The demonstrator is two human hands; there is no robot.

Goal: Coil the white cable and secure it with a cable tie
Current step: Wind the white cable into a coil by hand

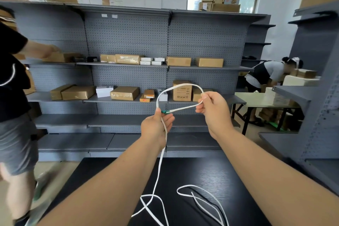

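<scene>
Both hands are up over the far edge of the black table (201, 174). The left hand (156, 128) pinches the white cable (161, 161) right beside its green-tipped end (166, 111), thumb on top, likely anchoring the start of the coil. The right hand (214, 110) pinches the far side of the first loop between thumb and fingertips, holding it open to set the turn size. There's one turn only, in the air between the hands. The slack hangs from the left hand to the tabletop and lies in loose bends toward the near edge. Coiling is barely begun, and no cable tie is visible. Grey shelving (128, 64) with boxes (124, 93) stands behind
</scene>
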